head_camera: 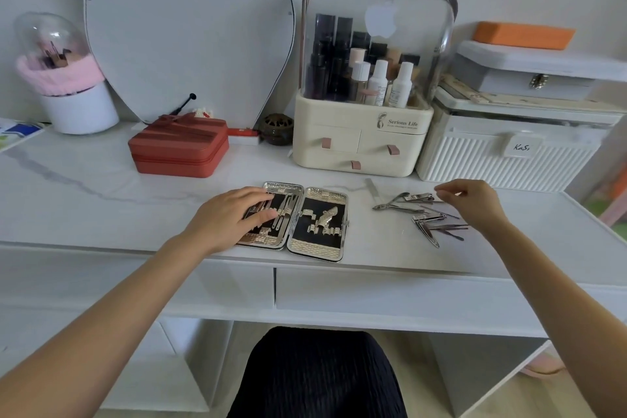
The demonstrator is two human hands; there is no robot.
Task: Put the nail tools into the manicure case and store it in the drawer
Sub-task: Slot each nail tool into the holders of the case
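Left hand (237, 214) lies flat, fingers relaxed, on the open manicure case (295, 220) at frame centre; right hand (471, 202), fingers loosely curled and apparently holding nothing, hovers over 1 pile of loose nail tools (424, 214), which a careless grab could scatter.

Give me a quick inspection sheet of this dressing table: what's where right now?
Surface: white marble-look table.
Job's things: manicure case lies open, some tools clipped in; loose nail tools to its right; drawers below closed.
Clutter: red zip box, cosmetics organiser, white boxes, brush holder.
Hands: left hand rests on case; right hand above loose tools.
Cables: nothing seen.
Surroundings: mirror, wall.
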